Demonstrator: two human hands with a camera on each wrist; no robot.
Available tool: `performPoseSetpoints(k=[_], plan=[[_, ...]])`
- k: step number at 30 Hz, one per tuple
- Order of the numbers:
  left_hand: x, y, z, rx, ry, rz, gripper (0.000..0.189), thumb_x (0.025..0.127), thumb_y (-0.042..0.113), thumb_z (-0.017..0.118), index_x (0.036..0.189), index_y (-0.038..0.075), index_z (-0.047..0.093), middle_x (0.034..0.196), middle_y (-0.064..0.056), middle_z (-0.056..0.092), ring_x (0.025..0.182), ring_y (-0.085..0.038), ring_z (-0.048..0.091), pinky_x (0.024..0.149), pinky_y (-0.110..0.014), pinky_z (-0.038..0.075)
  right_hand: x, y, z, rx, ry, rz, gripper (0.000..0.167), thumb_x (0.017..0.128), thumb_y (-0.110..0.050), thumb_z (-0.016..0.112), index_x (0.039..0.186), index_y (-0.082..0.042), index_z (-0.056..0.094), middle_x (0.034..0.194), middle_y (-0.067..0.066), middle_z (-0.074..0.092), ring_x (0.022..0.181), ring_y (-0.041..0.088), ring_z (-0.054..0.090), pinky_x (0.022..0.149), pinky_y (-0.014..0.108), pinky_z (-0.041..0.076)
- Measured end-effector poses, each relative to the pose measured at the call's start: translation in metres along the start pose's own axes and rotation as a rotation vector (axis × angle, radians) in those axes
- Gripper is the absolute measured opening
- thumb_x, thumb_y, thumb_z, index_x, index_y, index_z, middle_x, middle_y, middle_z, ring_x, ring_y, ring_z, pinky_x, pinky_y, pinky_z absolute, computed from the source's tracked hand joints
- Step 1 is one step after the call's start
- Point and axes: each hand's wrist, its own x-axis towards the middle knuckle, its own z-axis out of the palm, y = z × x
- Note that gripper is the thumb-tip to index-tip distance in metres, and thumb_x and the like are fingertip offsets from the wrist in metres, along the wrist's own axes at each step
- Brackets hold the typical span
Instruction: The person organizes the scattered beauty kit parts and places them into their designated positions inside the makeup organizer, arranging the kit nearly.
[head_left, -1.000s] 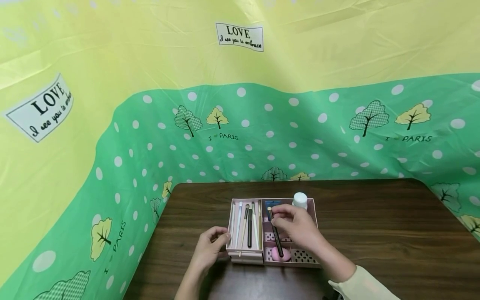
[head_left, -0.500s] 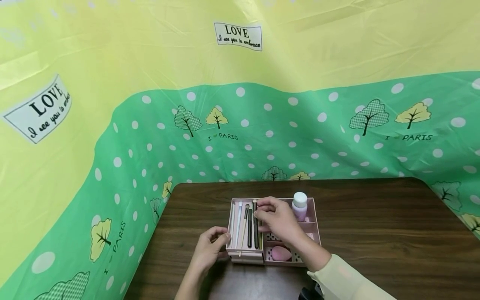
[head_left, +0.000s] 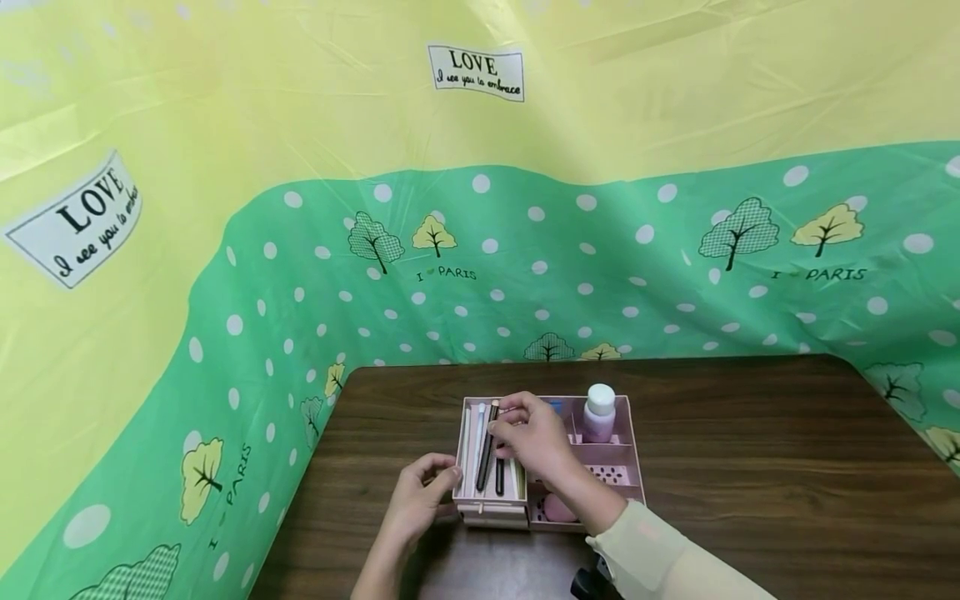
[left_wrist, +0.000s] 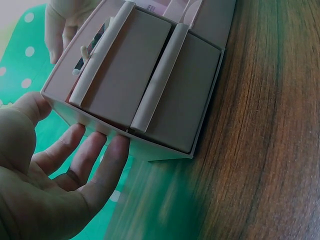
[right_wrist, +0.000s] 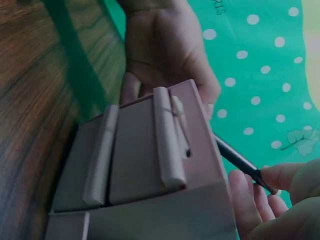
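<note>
A pink makeup organizer (head_left: 636, 471) stands on the table, its raised left compartment holding several slim makeup brushes. My right hand (head_left: 536, 437) pinches a black-handled makeup brush (head_left: 486, 457) near its pale upper end, above that compartment. The brush slants over the others, and another black handle (head_left: 500, 477) lies just to its right. My left hand (head_left: 420, 496) rests its fingertips and thumb against the organizer's left side. In the left wrist view, the fingers (left_wrist: 116, 150) press below the edge of the drawer unit. A thin pale-ended stick (right_wrist: 180, 112) pokes out above the upper drawer.
The right part of the organizer holds a lilac bottle (head_left: 598, 419) with a white cap and a pink makeup sponge (head_left: 557, 508), partly hidden by my right arm. A black object (head_left: 587, 583) shows under the sleeve. A printed cloth (head_left: 540, 242) hangs behind the wooden table (head_left: 750, 467).
My right hand has carried the black brush leftward from over the right compartments to over the brush compartment, tilting it the other way. The sponge and bottle came into fuller view midway. Left hand unchanged.
</note>
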Motion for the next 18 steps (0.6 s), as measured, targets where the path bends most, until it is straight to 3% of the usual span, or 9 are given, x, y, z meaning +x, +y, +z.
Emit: performPoseSetpoints(k=[10,18], plan=[[0.0010,-0.0007,-0.0010,-0.012,-0.007,-0.005,0.033,0.097,0.018,0.067,0.121,-0.004,0.065,0.099,-0.008,0.063,0.084,-0.017,0.068,0.070,-0.041,0.065,0.0010,0.0069,0.0063,-0.149,0.020,-0.058,0.034,0.087,0.002,0.076,0.118,0.001,0.061,0.093,0.013,0.068,0.062,0.023,0.070,0.052,0.037,0.063],[-0.0001,-0.0017,-0.0015,-0.007,-0.002,-0.009,0.032,0.097,0.017,0.067,0.121,-0.004,0.066,0.099,-0.008,0.063,0.083,-0.018,0.068,0.072,-0.043,0.065,-0.0004,0.0093,0.0049,-0.173,0.002,-0.062,0.035,0.085,-0.002,0.078,0.116,0.003,0.062,0.094,0.013,0.067,0.066,0.024,0.071,0.056,0.035,0.063]])
